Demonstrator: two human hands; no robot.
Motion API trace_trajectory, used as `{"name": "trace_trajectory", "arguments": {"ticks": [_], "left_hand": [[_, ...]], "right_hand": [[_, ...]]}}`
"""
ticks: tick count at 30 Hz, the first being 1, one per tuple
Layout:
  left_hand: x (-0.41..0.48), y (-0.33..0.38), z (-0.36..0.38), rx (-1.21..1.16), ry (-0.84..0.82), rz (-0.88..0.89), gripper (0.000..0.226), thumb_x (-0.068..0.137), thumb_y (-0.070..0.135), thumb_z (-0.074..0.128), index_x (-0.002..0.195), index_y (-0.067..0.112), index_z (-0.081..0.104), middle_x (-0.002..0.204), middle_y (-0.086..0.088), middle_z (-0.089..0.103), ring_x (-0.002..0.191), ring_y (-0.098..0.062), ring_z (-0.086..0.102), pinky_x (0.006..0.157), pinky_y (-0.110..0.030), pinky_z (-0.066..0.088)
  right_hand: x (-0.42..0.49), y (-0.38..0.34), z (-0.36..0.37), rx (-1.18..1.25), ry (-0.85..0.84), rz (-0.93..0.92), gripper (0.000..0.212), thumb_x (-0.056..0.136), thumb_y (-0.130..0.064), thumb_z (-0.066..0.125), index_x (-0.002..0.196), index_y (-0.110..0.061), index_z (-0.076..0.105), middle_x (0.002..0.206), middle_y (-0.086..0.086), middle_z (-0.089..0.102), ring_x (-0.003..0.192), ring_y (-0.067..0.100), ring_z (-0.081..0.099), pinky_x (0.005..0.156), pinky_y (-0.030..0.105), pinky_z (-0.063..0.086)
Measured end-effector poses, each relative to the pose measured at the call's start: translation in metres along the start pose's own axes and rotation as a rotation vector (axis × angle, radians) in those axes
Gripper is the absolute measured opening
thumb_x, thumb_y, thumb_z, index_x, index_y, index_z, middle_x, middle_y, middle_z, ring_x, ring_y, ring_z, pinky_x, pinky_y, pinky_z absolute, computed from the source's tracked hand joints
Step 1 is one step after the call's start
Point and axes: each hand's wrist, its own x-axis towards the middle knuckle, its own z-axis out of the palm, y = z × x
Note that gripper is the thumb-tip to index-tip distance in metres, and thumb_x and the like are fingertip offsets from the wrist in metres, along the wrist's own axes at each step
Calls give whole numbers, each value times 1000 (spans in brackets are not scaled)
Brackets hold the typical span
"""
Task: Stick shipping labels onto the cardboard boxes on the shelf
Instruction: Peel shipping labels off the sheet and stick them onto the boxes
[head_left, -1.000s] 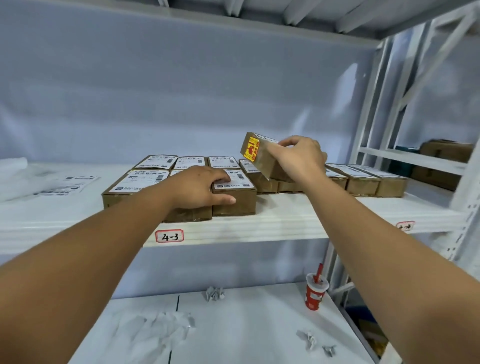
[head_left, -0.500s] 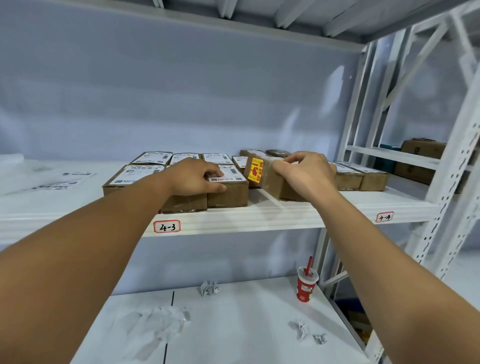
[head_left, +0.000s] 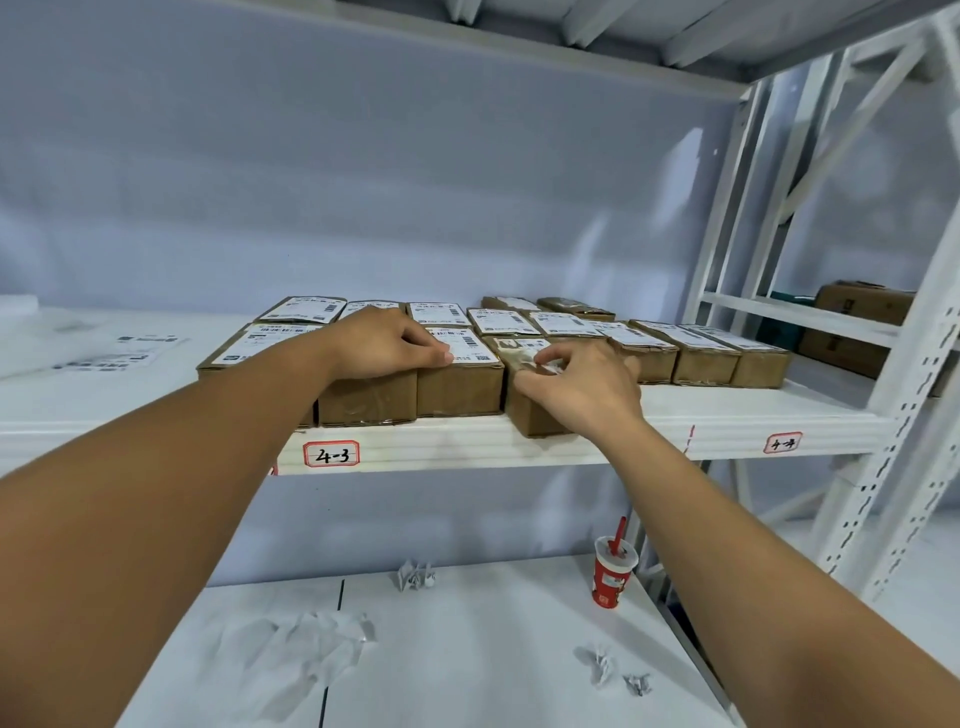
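Note:
Several brown cardboard boxes (head_left: 460, 384) with white shipping labels lie in rows on the white shelf (head_left: 701, 421) marked 4-3. My left hand (head_left: 384, 343) rests on top of the front-row boxes, fingers loosely bent, thumb at a label's edge. My right hand (head_left: 584, 387) grips one box (head_left: 530, 413) from above; it sits on the shelf at the front edge, just right of the row. Its top carries a white label, partly hidden by my fingers.
Loose label sheets (head_left: 119, 353) lie on the shelf at the left. Below, a white surface holds crumpled backing paper (head_left: 306, 644) and a red cup with a straw (head_left: 613, 571). A white rack post (head_left: 909, 415) stands at the right, with larger boxes (head_left: 857, 306) beyond.
My right hand has brought the box down from the air, turned it flat and set it on the shelf's front edge. My left hand has stayed on the front boxes.

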Motion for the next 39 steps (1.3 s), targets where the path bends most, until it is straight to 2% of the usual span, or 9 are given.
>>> {"name": "trace_trajectory", "arguments": {"ticks": [8,11,15,20,24,28,31,35,39], "left_hand": [[-1,-1,3,73,27,2,50,76,58,64,121,38,60,132,9,55,117,-11,48,89,-23,35],[1,-2,2,92,16,4,48,78,57,63,122,38,60,132,7,55,118,-12,48,90,-24,35],[2,-2,1,96,2,14,46,80,56,62,123,38,60,133,6,55,121,-13,47,95,-25,35],[0,0,1,120,4,31,46,82,55,59,125,37,59,136,5,53,124,-14,45,98,-27,35],[0,10,-3,328,-8,77,45,90,50,52,130,31,55,132,5,56,118,-14,47,87,-21,32],[-2,14,-2,580,-3,140,54,89,64,37,125,28,54,119,3,61,106,-18,52,88,-31,43],[-7,15,0,559,162,164,60,88,67,29,128,30,52,126,2,59,114,-19,52,90,-35,45],[-25,12,-13,367,529,157,33,97,41,39,117,25,60,119,3,61,112,-17,51,86,-34,45],[-52,-27,-30,78,831,16,21,94,20,49,106,19,66,106,3,65,101,-16,57,86,-32,46]], "right_hand": [[0,-1,10,-20,38,0,47,69,-60,57,109,-36,64,119,-3,56,120,32,34,92,36,38],[-1,1,15,7,53,-22,43,75,-58,57,111,-36,64,127,-4,49,124,29,31,96,31,30],[1,-1,26,60,73,-59,43,75,-57,57,110,-33,64,129,-2,50,126,24,38,89,26,23],[-5,0,17,25,35,-82,49,79,-62,56,118,-32,60,136,-2,43,126,26,39,98,34,34],[-4,-5,7,-100,24,-65,60,75,-76,47,117,-34,61,132,-2,52,128,27,37,101,44,30],[2,-17,3,-72,112,-80,50,83,-67,46,112,-30,64,118,1,63,123,26,43,99,42,31],[6,-35,3,-19,173,-165,30,88,-48,49,104,-30,67,114,-1,64,119,25,44,97,40,32],[2,-76,8,133,166,-409,22,89,-29,50,102,-25,68,109,-2,65,112,22,49,94,36,41],[-19,-132,19,129,142,-661,23,92,-26,48,107,-21,65,108,-5,64,109,16,48,88,28,38]]}}
